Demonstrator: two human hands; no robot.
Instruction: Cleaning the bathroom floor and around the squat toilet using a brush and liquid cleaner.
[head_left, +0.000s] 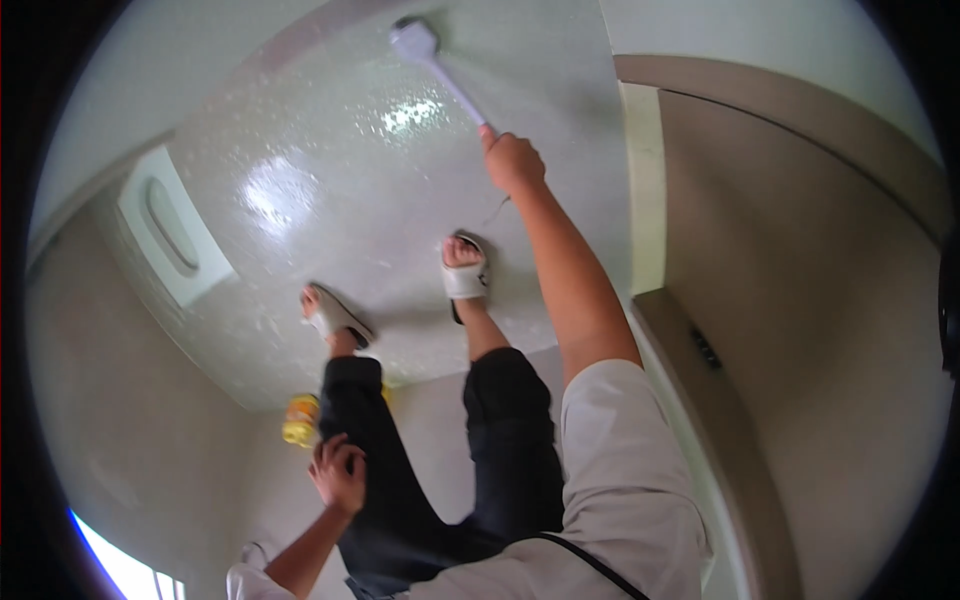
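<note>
My right hand [513, 164] is closed around the handle of a pale lavender long-handled scrub brush [455, 88]. The brush reaches out ahead over the wet grey floor [330, 150], its head at the far end against the floor. A thin cord hangs below my right fist. My left hand [338, 478] is beside my dark trouser leg, its fingers loosely bent and apart, with nothing visible in it. Close to that hand, past the knee, a yellow bottle with an orange label [300, 420] is partly hidden by the leg.
A white squat toilet [207, 265] is set in the floor at the left, by the wall. My feet in light slide sandals [466, 283] stand apart on the wet floor. A brown door [800, 250] with its frame rises on the right. Bright light enters at the lower left.
</note>
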